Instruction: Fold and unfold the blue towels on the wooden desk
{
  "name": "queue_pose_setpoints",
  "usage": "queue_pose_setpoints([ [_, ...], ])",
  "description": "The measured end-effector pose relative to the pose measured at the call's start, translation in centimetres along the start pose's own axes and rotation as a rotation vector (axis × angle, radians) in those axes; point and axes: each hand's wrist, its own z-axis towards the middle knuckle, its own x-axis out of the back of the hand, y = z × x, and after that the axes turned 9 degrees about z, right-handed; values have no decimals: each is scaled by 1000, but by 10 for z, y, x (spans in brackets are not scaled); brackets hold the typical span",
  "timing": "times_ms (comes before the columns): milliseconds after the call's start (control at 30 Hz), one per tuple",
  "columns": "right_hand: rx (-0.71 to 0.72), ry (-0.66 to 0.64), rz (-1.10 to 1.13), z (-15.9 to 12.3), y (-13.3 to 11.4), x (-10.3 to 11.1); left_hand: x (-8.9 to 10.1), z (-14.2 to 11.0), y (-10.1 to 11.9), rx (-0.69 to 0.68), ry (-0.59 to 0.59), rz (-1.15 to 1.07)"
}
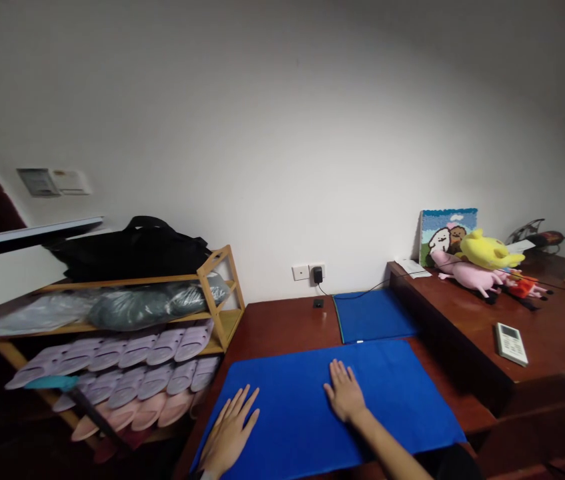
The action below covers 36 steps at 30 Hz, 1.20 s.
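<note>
A large blue mat (312,413) lies flat on the dark red wooden table (277,330). My left hand (229,430) rests palm down on the mat's near left part, fingers spread and empty. On the mat's middle, my right hand (345,393) lies flat too, fingers stretched out and holding nothing. A second, smaller blue mat (372,315) lies just behind the large one, touching its far edge.
A wooden shoe rack (212,293) at the left holds several lilac and pink slippers (137,373), bagged items and a black bag (132,250). A raised desk at the right carries plush toys (482,267), a picture (447,230) and a white remote (511,343). A charger (317,275) is plugged into the wall.
</note>
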Motion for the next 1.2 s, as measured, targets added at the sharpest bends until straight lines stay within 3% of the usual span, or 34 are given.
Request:
queue_pose_setpoints([
  [200,-352,99,-120,-50,151,99,-2,1,2,8,16,2],
  [267,-423,141,-123,-66,180,125,-4,2,1,8,29,3],
  [333,-460,210,-116,-76,187,138,-5,2,0,5,34,0],
  [400,-421,262,-111,-76,171,136,-6,3,-1,-1,39,-6],
  [467,-318,256,-110,-70,132,117,-8,4,-2,2,43,-12],
  [567,-145,198,-77,-58,46,64,-10,7,-3,10,47,-15],
  [633,80,148,39,-53,-15,24,-11,8,-3,12,49,-10],
  [700,204,80,120,-51,-67,-11,-12,10,-2,19,43,4],
  [767,252,-18,148,-53,-98,-32,-11,10,-1,20,29,22],
  [833,251,-63,143,-59,-103,-38,-10,10,-1,15,14,31],
  [933,212,-25,103,-75,-67,-25,-7,10,0,11,5,26],
  [1200,-59,145,-44,-132,117,57,-10,12,-3,-5,37,26],
])
